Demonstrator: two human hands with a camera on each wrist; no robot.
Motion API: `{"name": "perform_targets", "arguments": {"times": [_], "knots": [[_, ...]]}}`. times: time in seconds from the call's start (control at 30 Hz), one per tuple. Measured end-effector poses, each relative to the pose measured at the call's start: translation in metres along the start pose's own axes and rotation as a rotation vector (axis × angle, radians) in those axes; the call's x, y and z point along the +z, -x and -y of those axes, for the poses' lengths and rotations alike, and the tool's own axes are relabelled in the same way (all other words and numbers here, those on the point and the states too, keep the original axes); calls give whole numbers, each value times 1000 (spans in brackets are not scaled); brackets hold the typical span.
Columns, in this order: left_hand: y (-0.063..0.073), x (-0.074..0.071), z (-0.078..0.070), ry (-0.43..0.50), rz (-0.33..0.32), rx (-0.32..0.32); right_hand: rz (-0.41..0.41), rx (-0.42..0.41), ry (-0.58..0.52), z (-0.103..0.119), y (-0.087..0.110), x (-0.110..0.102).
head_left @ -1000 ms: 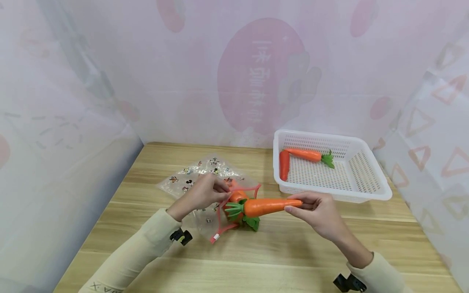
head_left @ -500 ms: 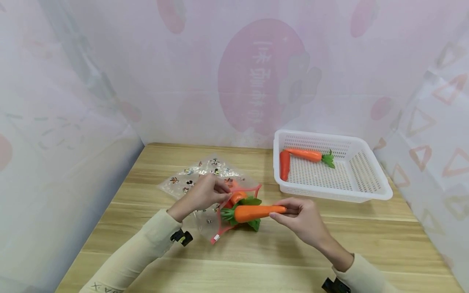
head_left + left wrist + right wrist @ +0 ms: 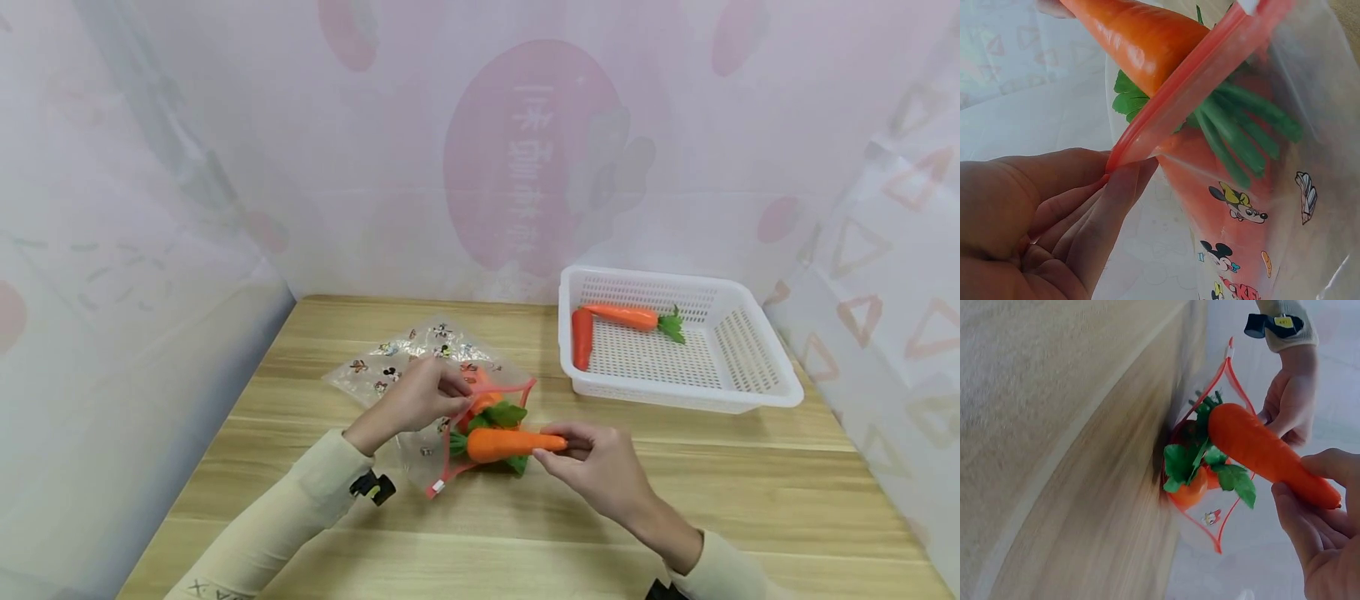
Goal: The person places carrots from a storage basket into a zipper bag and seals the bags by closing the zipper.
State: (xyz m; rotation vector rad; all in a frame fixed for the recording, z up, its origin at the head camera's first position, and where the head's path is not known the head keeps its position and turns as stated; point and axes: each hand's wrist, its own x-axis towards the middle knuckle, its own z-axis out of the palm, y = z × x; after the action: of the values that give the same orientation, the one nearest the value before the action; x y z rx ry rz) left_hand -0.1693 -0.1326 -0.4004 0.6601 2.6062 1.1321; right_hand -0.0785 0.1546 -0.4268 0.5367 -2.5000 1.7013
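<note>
My left hand point(image 3: 420, 398) pinches the red zip edge of a clear cartoon-print zip bag point(image 3: 1329, 187), holding its mouth apart. By its thin tip, my right hand point(image 3: 600, 467) grips an orange carrot point(image 3: 506, 444). The carrot's green stalks point(image 3: 1235, 134) are inside the bag mouth, while most of its body is outside. Other carrots point(image 3: 1190, 489) with leafy tops lie in the bag, their leaves point(image 3: 1179, 464) sticking out at the opening. A white slider point(image 3: 438, 486) sits at the near end of the zip.
At the back right stands a white perforated basket point(image 3: 765, 375). Inside it lie a leafy carrot point(image 3: 622, 316) and a red carrot-like piece point(image 3: 582, 340) whose top is not visible. Cloth walls point(image 3: 375, 167) enclose the wooden table point(image 3: 360, 550) at the back and sides.
My right hand has moved left and slightly nearer with the carrot, so its stalks have passed into the bag mouth. The left hand has kept its hold on the zip edge.
</note>
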Motion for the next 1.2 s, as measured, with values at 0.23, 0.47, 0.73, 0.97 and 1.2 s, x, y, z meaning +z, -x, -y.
{"name": "perform_targets", "arguments": {"times": [0.23,0.47,0.73,0.97,1.2], "knots": [[-1,1,1,-7,0,-6,-11,-155,127,9,6,12],[-1,3,2,-13,2,12,-49,-306,284,12,4,23],[-5,3,3,-53,-13,39,-56,-345,426,17,1,36],[-6,4,1,-46,-5,54,-18,-320,534,13,-2,50],[-9,5,2,-63,-7,65,66,-223,612,7,-7,61]]}}
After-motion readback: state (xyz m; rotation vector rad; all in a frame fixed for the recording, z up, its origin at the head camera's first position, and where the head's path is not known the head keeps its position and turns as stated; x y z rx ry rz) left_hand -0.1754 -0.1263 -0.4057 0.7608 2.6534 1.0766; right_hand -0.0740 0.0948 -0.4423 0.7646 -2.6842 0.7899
